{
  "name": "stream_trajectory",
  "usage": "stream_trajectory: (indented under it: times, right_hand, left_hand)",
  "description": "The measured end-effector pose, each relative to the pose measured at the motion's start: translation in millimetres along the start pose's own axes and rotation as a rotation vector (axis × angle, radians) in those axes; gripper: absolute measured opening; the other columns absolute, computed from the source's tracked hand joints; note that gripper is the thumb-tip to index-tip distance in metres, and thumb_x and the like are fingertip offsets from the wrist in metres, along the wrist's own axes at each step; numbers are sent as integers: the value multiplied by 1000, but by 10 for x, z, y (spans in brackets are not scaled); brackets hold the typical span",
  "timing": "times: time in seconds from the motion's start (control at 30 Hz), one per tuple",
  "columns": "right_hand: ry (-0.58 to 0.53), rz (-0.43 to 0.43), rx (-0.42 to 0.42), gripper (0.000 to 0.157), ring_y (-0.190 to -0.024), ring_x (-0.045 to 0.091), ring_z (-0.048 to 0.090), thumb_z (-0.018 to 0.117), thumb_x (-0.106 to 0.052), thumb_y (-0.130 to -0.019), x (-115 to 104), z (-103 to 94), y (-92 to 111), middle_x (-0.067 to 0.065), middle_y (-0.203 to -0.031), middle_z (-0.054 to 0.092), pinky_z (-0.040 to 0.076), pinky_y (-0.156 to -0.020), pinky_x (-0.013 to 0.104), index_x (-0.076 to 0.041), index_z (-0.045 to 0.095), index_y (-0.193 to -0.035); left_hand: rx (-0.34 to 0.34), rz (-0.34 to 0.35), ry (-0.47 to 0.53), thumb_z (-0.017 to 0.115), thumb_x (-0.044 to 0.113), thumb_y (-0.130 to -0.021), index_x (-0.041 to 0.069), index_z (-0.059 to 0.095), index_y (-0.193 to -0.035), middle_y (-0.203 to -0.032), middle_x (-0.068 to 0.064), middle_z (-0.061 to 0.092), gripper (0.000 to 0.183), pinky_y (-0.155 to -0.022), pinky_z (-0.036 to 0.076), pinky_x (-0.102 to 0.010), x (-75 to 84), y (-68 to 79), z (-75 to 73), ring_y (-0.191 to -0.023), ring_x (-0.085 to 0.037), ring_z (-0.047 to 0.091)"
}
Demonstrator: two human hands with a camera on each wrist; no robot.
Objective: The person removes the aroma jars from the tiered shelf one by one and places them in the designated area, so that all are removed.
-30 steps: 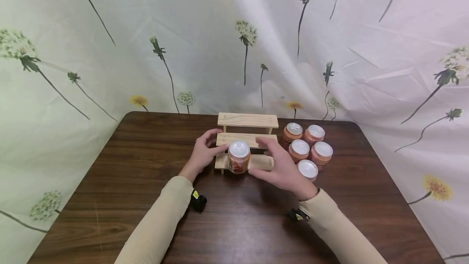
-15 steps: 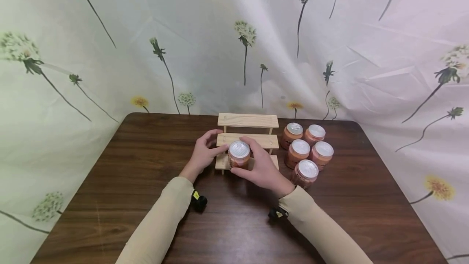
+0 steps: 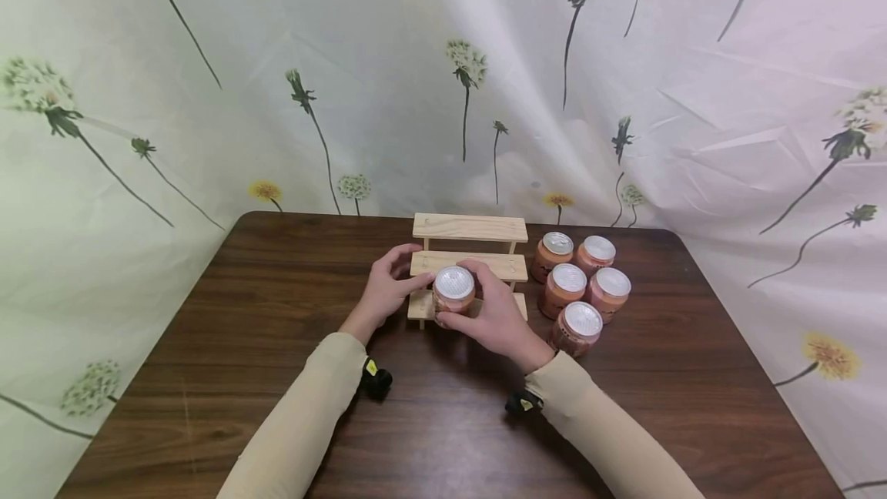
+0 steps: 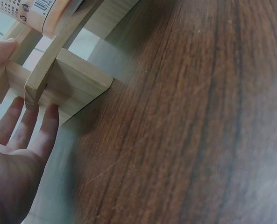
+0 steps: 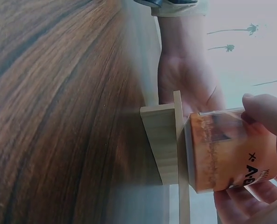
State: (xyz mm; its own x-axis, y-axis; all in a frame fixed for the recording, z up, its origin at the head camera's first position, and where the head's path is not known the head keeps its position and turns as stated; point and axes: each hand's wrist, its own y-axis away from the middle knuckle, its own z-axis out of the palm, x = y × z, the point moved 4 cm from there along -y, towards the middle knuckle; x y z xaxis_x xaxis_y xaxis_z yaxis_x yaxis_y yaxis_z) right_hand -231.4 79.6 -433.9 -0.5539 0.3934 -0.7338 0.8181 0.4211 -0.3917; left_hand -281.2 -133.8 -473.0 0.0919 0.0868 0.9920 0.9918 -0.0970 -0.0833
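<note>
A squat can (image 3: 453,295) with a silver lid and an orange label stands on the lowest step of a small three-step wooden rack (image 3: 471,227). My right hand (image 3: 499,322) grips this can from the right, thumb in front and fingers behind. The right wrist view has the can's base (image 5: 190,154) right at the step. My left hand (image 3: 384,287) is at the rack's left end, its thumb reaching toward the can. In the left wrist view, fairly straight fingers (image 4: 47,126) touch the wooden end of the rack (image 4: 77,79).
Several more orange cans (image 3: 564,295) with silver lids stand grouped on the dark wood table (image 3: 277,314), right of the rack. Behind the table's far edge hangs a pale curtain (image 3: 388,60) with a dandelion print.
My right hand has moved left from beside the can and taken hold of it. The can and my left hand have hardly moved.
</note>
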Motion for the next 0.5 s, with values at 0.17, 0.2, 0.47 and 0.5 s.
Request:
stream_trajectory:
  times: [0.17,0.2,0.47,0.5]
  right_hand:
    - [-4,-7,13,77,-118,20,66,94,-25,-81,-38,-35,32,6,-128,67,58,-95,44,-7,52,-143]
    - [0,-11,14,77,-118,20,66,94,-25,-81,-50,-46,42,5,-127,67,58,-95,44,-7,53,-143]
    - [-4,-100,49,78,-112,16,68,95,-25,-79,-183,-208,128,1,-123,68,60,-90,42,-4,54,-142]
    - [-4,-108,58,78,-111,15,68,95,-25,-79,-200,-241,141,0,-123,69,60,-90,41,-5,54,-142]
  left_hand:
    - [-3,13,7,81,6,-92,0,58,-143,-146,-23,56,56,-84,54,-22,195,99,20,-134,-41,55]
    - [-2,14,6,81,6,-92,0,58,-143,-147,-22,56,56,-85,54,-22,201,104,19,-134,-41,55]
    - [6,4,-20,82,9,-92,2,58,-144,-147,-21,56,57,-87,55,-27,187,107,14,-136,-40,54]
    - [6,1,-25,82,9,-92,3,58,-144,-147,-21,56,58,-88,55,-28,187,108,14,-136,-40,55]
